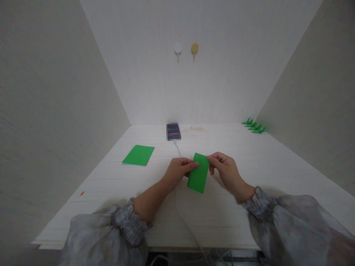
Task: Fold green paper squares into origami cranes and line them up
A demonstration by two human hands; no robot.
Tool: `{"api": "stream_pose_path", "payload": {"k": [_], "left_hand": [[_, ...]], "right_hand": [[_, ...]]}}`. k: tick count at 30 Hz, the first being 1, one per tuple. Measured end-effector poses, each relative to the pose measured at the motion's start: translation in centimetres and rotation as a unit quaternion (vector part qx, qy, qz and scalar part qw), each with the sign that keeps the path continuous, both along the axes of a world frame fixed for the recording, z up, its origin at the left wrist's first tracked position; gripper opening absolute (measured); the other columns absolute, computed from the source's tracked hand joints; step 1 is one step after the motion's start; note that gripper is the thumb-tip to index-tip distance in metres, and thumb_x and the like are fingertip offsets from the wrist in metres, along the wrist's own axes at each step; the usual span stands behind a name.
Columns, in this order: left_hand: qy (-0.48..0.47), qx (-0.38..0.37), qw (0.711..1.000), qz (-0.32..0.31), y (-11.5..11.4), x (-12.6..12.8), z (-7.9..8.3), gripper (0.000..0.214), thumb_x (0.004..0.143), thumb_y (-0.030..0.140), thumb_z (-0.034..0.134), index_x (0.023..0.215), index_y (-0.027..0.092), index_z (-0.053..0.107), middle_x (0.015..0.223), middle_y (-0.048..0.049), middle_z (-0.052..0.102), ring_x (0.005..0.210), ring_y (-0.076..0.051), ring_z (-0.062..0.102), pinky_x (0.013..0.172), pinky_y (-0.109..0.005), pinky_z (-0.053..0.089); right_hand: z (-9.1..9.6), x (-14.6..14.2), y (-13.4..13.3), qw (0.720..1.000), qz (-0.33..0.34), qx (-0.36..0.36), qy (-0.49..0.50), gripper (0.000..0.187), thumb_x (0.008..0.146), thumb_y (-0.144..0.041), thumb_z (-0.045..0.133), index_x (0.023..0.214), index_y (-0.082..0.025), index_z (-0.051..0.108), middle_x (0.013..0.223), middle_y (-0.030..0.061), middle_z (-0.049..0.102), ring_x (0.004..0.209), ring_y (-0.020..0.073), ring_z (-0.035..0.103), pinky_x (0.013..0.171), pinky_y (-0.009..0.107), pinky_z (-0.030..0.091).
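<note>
A green sheet of paper [198,177], folded into a narrow rectangle, is held up over the white table between both hands. My left hand [179,170] pinches its left edge, the thumb lying flat across the front. At the upper right corner, my right hand [224,169] grips the paper between thumb and fingertips. The fingers behind the paper are partly hidden. To the left of my hands lies a stack of square paper [138,155] with a green sheet on top.
Several folded green paper figures [253,126] stand in a row at the back right corner. A dark device [173,132], blurred out, sits at the back with a white cable [183,218] running under my left arm. Walls enclose the table [111,188] on three sides, with two hooks [194,48] above.
</note>
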State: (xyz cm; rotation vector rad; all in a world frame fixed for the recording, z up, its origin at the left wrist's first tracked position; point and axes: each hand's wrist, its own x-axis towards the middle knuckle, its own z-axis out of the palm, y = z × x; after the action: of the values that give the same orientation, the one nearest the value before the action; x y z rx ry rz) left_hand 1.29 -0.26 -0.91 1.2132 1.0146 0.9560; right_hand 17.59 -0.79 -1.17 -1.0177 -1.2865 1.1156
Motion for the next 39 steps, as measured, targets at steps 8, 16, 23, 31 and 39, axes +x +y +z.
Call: {"api": "stream_pose_path", "payload": {"k": [8, 16, 23, 31, 39], "left_hand": [[-0.003, -0.003, 1.0, -0.003, 0.03, -0.15, -0.21, 0.026, 0.059, 0.038, 0.066, 0.066, 0.013, 0.065, 0.06, -0.004, 0.062, 0.05, -0.011, 0.052, 0.048, -0.022, 0.04], [0.007, -0.006, 1.0, 0.01, 0.06, -0.19, -0.32, 0.023, 0.059, 0.036, 0.067, 0.062, 0.013, 0.064, 0.054, -0.0021, 0.06, 0.046, -0.009, 0.05, 0.045, -0.02, 0.039], [0.0, -0.018, 1.0, -0.005, 0.1, -0.37, -0.56, 0.027, 0.06, 0.037, 0.066, 0.069, 0.011, 0.064, 0.059, -0.0033, 0.061, 0.05, -0.01, 0.053, 0.05, -0.022, 0.042], [0.017, -0.024, 1.0, 0.003, 0.19, -0.44, -0.68, 0.024, 0.058, 0.032, 0.068, 0.069, 0.011, 0.064, 0.06, -0.0024, 0.062, 0.05, -0.008, 0.053, 0.049, -0.021, 0.043], [0.024, -0.022, 0.999, -0.003, 0.12, -0.63, -0.65, 0.02, 0.056, 0.027, 0.07, 0.066, 0.012, 0.062, 0.057, -0.0013, 0.061, 0.046, -0.007, 0.052, 0.045, -0.02, 0.042]], "right_hand": [[-0.26, 0.09, 0.17, 1.0, -0.013, 0.006, 0.024, 0.02, 0.071, -0.033, 0.058, 0.062, -0.016, 0.054, 0.043, -0.0045, 0.05, 0.039, 0.0072, 0.043, 0.043, 0.021, 0.032], [-0.18, 0.08, 0.2, 0.999, -0.036, 0.004, 0.029, 0.019, 0.071, -0.033, 0.058, 0.061, -0.017, 0.054, 0.042, -0.0047, 0.049, 0.039, 0.0076, 0.042, 0.044, 0.022, 0.032], [-0.37, 0.33, 0.49, 0.996, -0.066, 0.009, 0.057, 0.019, 0.071, -0.029, 0.058, 0.059, -0.016, 0.054, 0.04, -0.0052, 0.049, 0.04, 0.007, 0.042, 0.047, 0.022, 0.033], [-0.45, 0.41, 0.77, 0.995, -0.066, 0.009, 0.075, 0.018, 0.071, -0.027, 0.058, 0.057, -0.016, 0.054, 0.039, -0.0052, 0.049, 0.039, 0.0062, 0.041, 0.046, 0.021, 0.032], [-0.26, 0.53, 0.88, 0.992, -0.074, -0.012, 0.103, 0.02, 0.069, -0.025, 0.06, 0.053, -0.015, 0.053, 0.038, -0.0047, 0.048, 0.038, 0.0061, 0.041, 0.043, 0.02, 0.03]]}}
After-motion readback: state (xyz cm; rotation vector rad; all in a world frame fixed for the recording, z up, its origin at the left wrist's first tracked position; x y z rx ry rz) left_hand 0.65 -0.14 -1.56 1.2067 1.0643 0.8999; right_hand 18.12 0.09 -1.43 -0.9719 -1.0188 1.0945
